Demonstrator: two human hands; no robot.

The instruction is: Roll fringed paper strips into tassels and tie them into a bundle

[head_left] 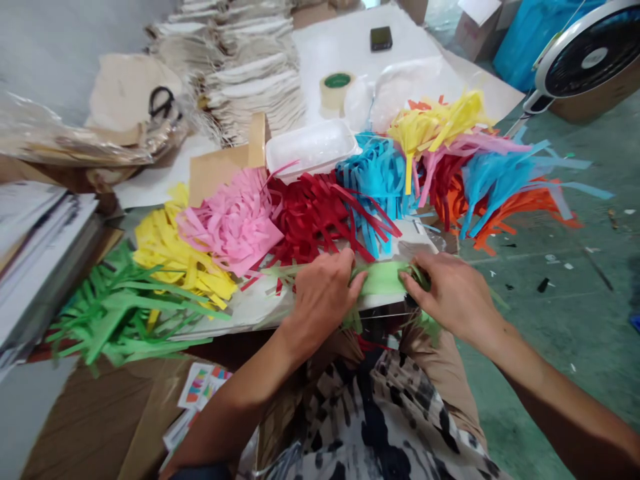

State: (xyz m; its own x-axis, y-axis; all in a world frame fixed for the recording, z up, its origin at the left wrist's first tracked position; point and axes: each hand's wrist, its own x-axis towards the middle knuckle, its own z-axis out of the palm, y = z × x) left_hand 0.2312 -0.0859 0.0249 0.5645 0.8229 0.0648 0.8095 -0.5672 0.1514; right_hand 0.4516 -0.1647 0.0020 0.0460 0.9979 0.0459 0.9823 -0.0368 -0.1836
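A light green strip of fringed tissue paper (384,279) stretches between my two hands at the table's front edge. My left hand (325,283) is closed on its left end, thumb toward the middle. On its right end, my right hand (447,288) pinches the paper between thumb and fingers. Loose green fringe hangs below and beyond both hands. Just behind lie bundles of fringed paper: dark red (313,213), blue (377,177), pink (233,220), yellow (185,260) and darker green (120,303).
More fringed bundles in yellow (440,123), blue (495,177) and orange (525,207) overhang the table's right side. Behind stand a white plastic tray (313,147), a tape roll (336,93) and stacked cream bundles (250,73). A fan (590,57) is at right; scissors (161,103) lie left.
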